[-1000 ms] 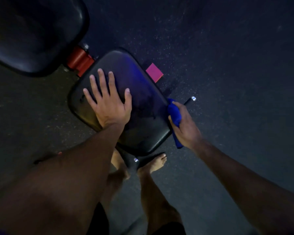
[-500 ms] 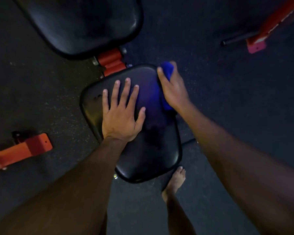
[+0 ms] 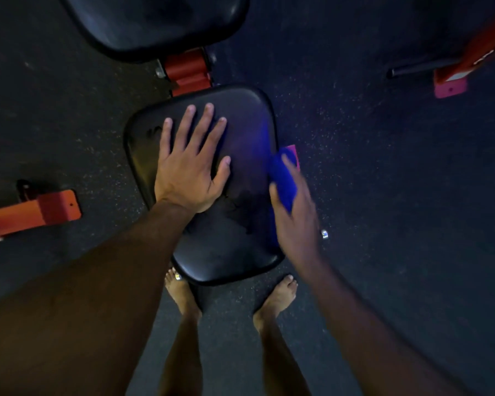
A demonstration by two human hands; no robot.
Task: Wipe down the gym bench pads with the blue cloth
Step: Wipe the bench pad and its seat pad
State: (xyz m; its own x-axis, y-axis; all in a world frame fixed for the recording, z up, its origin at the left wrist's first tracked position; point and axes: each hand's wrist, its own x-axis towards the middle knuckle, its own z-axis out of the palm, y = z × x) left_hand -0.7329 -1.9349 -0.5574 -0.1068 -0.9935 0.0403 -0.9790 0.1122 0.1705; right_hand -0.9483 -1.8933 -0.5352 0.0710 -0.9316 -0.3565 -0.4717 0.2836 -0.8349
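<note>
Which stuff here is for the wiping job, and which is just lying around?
For the job:
blue cloth, held by the right hand
seat pad, left hand flat on it
back pad

Just lying around:
orange frame leg
pink end cap

1. The right hand [image 3: 293, 215] with the blue cloth [image 3: 282, 178] now sits at the seat pad's [image 3: 226, 247] right edge, down from its far right corner.
2. Both bare feet [image 3: 277, 295] now show below the pad.
</note>
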